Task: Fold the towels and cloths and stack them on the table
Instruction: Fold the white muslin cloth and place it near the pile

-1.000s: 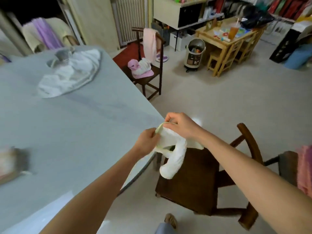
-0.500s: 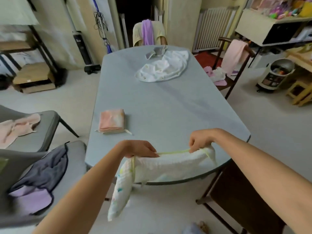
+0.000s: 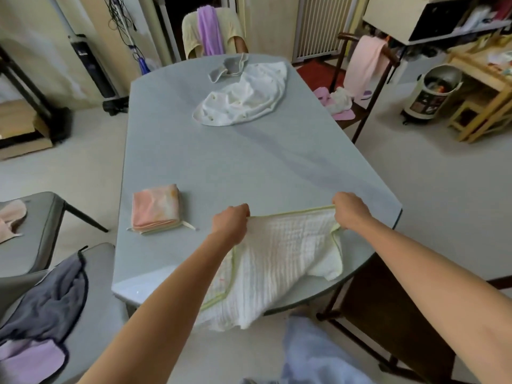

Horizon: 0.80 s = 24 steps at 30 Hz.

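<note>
A white quilted cloth with a green edge [image 3: 279,261] lies spread on the near end of the grey table [image 3: 249,167], its lower part hanging over the front edge. My left hand [image 3: 230,223] grips its far left corner and my right hand [image 3: 349,209] grips its far right corner, pulling the top edge taut. A folded peach cloth [image 3: 155,208] sits on the table to the left of my left hand. At the far end lie a crumpled white cloth [image 3: 243,98] and a small grey cloth [image 3: 227,68].
Grey chairs at the left hold a dark blue and lilac cloth [image 3: 41,322] and a peach cloth [image 3: 11,220]. A dark wooden chair [image 3: 388,317] stands at the near right. Another chair [image 3: 360,76] at the far right carries pink cloths. Purple and yellow cloths [image 3: 210,29] drape the far chair.
I turned from the wooden chair to the table, carrying the white cloth. My hands drew apart and moved forward, laying the cloth out flat on the table's near end.
</note>
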{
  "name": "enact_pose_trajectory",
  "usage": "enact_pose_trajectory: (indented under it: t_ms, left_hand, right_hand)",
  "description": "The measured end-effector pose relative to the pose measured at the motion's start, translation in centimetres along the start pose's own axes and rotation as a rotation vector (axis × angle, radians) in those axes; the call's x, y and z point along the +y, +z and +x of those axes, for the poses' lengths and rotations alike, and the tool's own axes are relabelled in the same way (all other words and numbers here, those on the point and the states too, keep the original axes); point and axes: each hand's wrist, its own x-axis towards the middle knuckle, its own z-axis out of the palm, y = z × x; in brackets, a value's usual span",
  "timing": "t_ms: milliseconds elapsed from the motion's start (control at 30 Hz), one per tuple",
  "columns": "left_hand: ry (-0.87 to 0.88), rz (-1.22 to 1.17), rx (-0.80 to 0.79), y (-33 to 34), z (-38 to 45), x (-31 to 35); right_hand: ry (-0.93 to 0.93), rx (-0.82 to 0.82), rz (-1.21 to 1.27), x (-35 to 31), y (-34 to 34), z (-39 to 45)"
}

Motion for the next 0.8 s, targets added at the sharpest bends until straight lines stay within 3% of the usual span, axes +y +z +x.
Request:
enact_pose_trajectory:
  t_ms: [233, 333, 467, 567, 800]
  left_hand:
    - [-0.076, -0.202, -0.117, 1.2, 7.9, 3.5]
    - [-0.158, -0.271, -0.087, 1.2, 11.1, 4.5]
    - [-0.261, -0.194, 0.052, 1.5, 16.1, 5.1]
    - [-0.308, -0.120, 0.016, 1.3, 18.4, 5.5]
    - [-0.090, -0.034, -0.207, 5.0, 19.4, 9.2]
  right_hand:
    - [-0.008, 0.052, 0.195, 2.6, 2.5, 8.1]
    - [-0.067, 0.108, 0.249, 3.2, 2.7, 12.5]
    - [-0.280, 0.147, 0.396, 2.7, 1.3, 19.2]
    - [-0.343, 0.065, 0.392, 2.0, 1.0, 22.1]
    - [-0.148, -0.043, 0.156, 5.0, 5.2, 22.7]
